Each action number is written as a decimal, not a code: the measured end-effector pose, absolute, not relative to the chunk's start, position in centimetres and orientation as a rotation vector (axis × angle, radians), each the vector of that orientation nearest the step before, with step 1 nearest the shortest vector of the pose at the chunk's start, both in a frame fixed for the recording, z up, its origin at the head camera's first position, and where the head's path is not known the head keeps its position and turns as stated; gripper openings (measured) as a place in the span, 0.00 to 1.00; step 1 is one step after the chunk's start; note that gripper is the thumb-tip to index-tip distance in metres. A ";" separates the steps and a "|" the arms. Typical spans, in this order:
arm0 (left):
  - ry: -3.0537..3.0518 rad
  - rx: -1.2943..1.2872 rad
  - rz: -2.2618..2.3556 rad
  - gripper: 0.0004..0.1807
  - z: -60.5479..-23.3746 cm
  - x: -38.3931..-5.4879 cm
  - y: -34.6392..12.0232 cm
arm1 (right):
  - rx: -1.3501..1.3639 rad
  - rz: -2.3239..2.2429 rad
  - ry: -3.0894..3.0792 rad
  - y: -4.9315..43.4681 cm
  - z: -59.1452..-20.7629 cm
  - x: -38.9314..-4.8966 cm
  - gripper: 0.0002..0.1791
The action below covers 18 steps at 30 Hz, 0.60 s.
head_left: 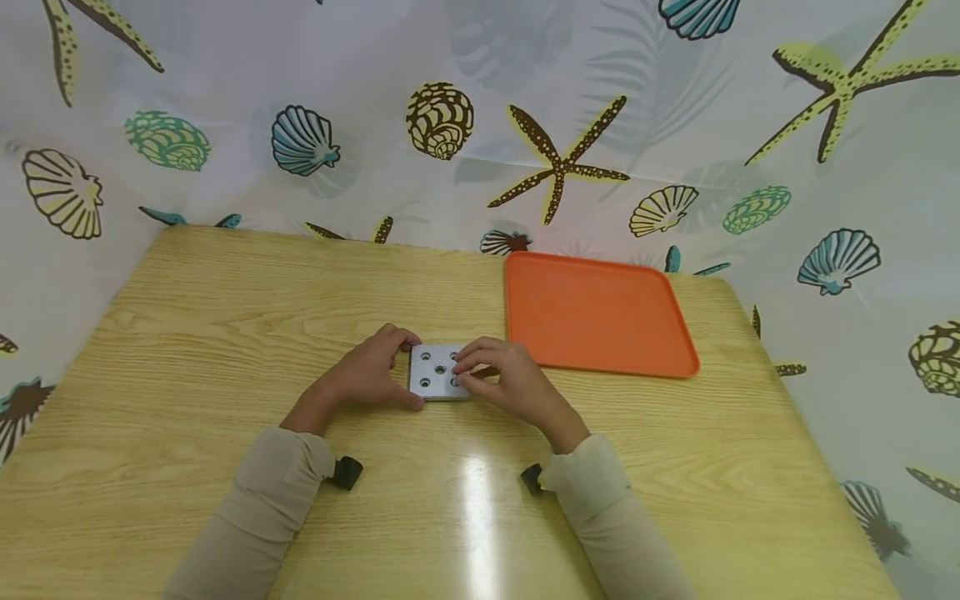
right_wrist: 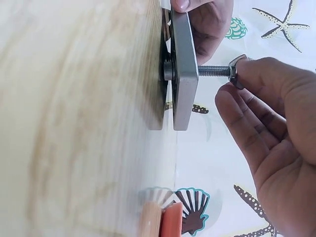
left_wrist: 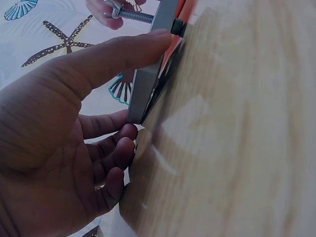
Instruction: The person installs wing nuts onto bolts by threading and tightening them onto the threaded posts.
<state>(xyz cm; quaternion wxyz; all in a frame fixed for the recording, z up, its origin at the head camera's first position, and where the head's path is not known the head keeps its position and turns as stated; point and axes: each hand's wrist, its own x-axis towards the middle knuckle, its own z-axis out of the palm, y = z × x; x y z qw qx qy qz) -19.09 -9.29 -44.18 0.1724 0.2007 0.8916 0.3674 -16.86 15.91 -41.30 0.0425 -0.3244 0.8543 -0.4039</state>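
A rectangular silver metal plate (head_left: 440,387) with several round holes stands slightly raised above the table. My left hand (head_left: 365,368) holds its left end, thumb at the near edge and index finger at the far edge; the other fingers curl loosely beside it. Over the plate's right side, my right hand (head_left: 512,379) pinches the head of a threaded bolt (right_wrist: 213,71) between thumb and fingers. The head looks wing-shaped. The bolt's shank stands square to the plate, and a short stub (right_wrist: 168,70) shows beneath the plate in line with it.
An orange tray (head_left: 600,315) lies at the back right of the wooden table (head_left: 225,333), just beyond the right hand. A white cloth (head_left: 375,183) printed with shells and starfish hangs behind the table. Small black devices (head_left: 347,472) sit at both sleeve cuffs.
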 end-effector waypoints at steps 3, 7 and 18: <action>2.528 0.570 1.042 0.47 -44.2 -19.1 -9.3 | -0.972 -1.235 2.630 15.9 -41.3 -16.9 0.05; 2.524 0.564 1.045 0.47 -44.1 -19.1 -9.3 | -0.948 -1.240 2.634 15.9 -41.4 -16.9 0.04; 2.523 0.556 1.044 0.47 -44.1 -19.1 -9.2 | -0.934 -1.235 2.654 16.0 -41.4 -16.9 0.03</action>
